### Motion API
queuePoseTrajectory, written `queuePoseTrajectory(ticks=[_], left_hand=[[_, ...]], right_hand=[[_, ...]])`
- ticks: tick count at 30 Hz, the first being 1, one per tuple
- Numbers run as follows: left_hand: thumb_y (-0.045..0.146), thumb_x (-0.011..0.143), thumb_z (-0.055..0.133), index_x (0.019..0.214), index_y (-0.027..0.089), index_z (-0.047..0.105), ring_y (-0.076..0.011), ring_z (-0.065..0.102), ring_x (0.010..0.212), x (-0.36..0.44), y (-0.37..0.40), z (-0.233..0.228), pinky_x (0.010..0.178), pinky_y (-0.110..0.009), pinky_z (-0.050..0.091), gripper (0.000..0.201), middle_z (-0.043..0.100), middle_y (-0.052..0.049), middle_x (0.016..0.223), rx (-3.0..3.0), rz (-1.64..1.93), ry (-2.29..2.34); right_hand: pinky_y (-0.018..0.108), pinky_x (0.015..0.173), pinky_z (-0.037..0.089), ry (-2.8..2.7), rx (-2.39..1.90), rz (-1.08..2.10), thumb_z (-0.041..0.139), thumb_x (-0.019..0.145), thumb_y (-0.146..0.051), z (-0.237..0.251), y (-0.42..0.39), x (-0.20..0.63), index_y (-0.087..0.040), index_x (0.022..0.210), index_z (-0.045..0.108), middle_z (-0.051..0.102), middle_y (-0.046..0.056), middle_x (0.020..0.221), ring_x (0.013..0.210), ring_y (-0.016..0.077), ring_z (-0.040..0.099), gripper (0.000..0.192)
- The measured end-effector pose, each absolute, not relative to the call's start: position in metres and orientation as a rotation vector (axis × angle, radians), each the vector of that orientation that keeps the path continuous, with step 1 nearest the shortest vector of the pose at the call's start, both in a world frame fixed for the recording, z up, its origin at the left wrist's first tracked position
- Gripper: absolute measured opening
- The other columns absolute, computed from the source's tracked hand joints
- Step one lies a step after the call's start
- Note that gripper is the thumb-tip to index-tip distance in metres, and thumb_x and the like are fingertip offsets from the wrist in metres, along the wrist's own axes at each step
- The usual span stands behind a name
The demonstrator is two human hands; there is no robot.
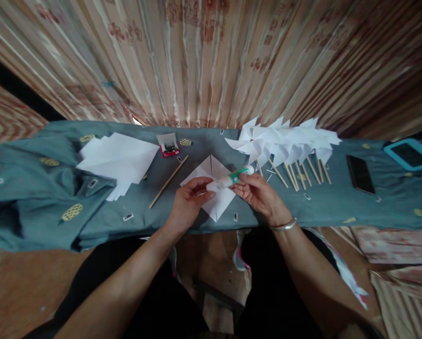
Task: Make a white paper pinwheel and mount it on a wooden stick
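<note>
While both hands meet at the centre of the frame, the right hand (258,193) pinches the green-and-white glue stick (234,177) by its body and the left hand (189,200) closes its fingertips on the stick's white lower-left end, seemingly the cap. This looks like the uncapping or recapping step above the creased white paper square (214,188) lying on the grey-green cloth (37,188). The next move calls for a straight pull or push along the stick. Its long axis runs from lower left to upper right, the green end toward the finished pinwheels (284,141).
</note>
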State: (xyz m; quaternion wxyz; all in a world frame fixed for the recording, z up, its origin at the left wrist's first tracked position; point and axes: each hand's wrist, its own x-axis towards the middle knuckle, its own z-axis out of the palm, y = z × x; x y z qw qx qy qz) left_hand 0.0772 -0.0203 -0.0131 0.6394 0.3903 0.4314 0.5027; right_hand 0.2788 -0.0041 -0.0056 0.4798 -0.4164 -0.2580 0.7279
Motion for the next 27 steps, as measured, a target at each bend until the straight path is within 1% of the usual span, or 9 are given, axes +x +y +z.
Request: queuePoseTrajectory(ticks=[5, 12, 18, 22, 27], left_hand=[[0.023, 0.056, 0.085, 0.086, 0.017, 0.072, -0.0127, 0.062, 0.076, 0.0791, -0.0201, -0.0144, 0.077, -0.028, 0.049, 0.033, 0.071, 0.0, 0.084, 0.891, 1.143, 0.998], [0.025, 0.056, 0.084, 0.085, 0.017, 0.071, -0.0132, 0.062, 0.074, 0.0789, -0.0193, -0.0137, 0.077, -0.029, 0.051, 0.032, 0.071, -0.001, 0.082, 0.93, 1.147, 1.03], [0.025, 0.058, 0.082, 0.084, 0.017, 0.071, -0.0153, 0.065, 0.076, 0.079, -0.0205, -0.0107, 0.078, -0.031, 0.053, 0.03, 0.072, -0.002, 0.084, 0.979, 1.146, 1.048], [0.025, 0.058, 0.082, 0.084, 0.017, 0.071, -0.0146, 0.064, 0.075, 0.0787, -0.021, -0.0114, 0.076, -0.029, 0.053, 0.029, 0.071, -0.002, 0.084, 1.015, 1.164, 1.066], [0.026, 0.06, 0.081, 0.085, 0.017, 0.071, -0.0139, 0.064, 0.073, 0.0786, -0.0205, -0.013, 0.072, -0.027, 0.053, 0.029, 0.07, -0.001, 0.081, 1.036, 1.172, 1.07]], right_hand=[[0.019, 0.07, 0.062, -0.638, -1.022, 1.758, 0.091, 0.06, -0.028, -0.0082, -0.0037, 0.2789, -0.015, 0.073, 0.074, 0.078, 0.004, 0.072, 0.065, 0.0139, 0.075, 0.025], [0.018, 0.065, 0.061, -0.682, -1.043, 1.742, 0.09, 0.06, -0.028, -0.0052, -0.0038, 0.2769, -0.015, 0.074, 0.074, 0.079, 0.004, 0.074, 0.063, 0.0134, 0.075, 0.025], [0.016, 0.061, 0.061, -0.712, -1.078, 1.722, 0.093, 0.055, -0.031, -0.002, -0.005, 0.2743, -0.015, 0.073, 0.075, 0.078, 0.003, 0.073, 0.062, 0.0129, 0.074, 0.029], [0.014, 0.06, 0.06, -0.738, -1.102, 1.695, 0.094, 0.051, -0.035, 0.0, -0.0062, 0.272, -0.016, 0.071, 0.076, 0.078, 0.002, 0.071, 0.061, 0.0116, 0.074, 0.033], [0.014, 0.059, 0.06, -0.77, -1.118, 1.683, 0.093, 0.055, -0.035, -0.001, -0.008, 0.2692, -0.016, 0.073, 0.076, 0.078, 0.001, 0.072, 0.062, 0.0113, 0.074, 0.031]])
